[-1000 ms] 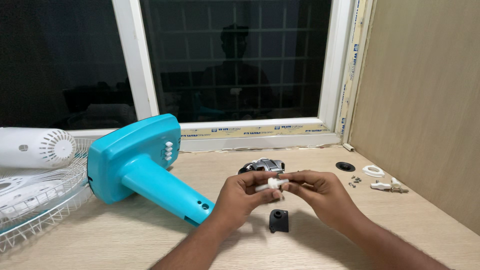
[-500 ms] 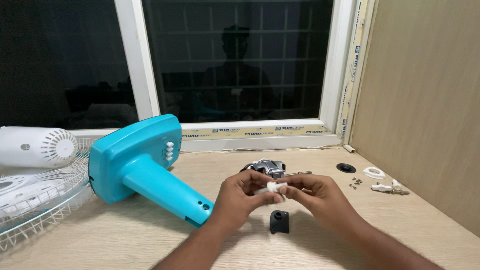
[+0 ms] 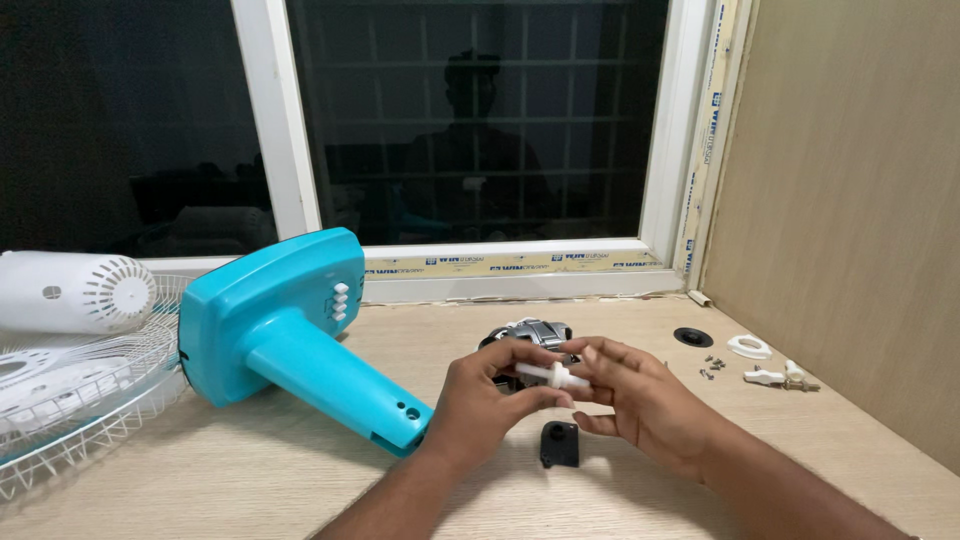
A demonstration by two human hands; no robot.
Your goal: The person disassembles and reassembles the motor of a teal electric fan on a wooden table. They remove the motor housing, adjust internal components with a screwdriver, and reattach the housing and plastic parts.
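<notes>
A small white plastic spindle (image 3: 553, 376) is held above the middle of the bench (image 3: 250, 480), pinched between the fingertips of both hands. The left hand (image 3: 490, 400) has its grip clenched on the spindle's near end; the right hand (image 3: 640, 400) grasps the far end between thumb and forefinger. Directly below, a small black block (image 3: 559, 444) lies on the bench, and a metal motor (image 3: 530, 335) sits just behind the hands. A turquoise fan base (image 3: 290, 335) lies tipped toward the left edge, and loose screws (image 3: 712, 367) and white fittings (image 3: 765, 362) rest near the right edge. Should the pinch slacken, the spindle could likely drop and roll off; the screws could be scattered by a sweeping wrist.
</notes>
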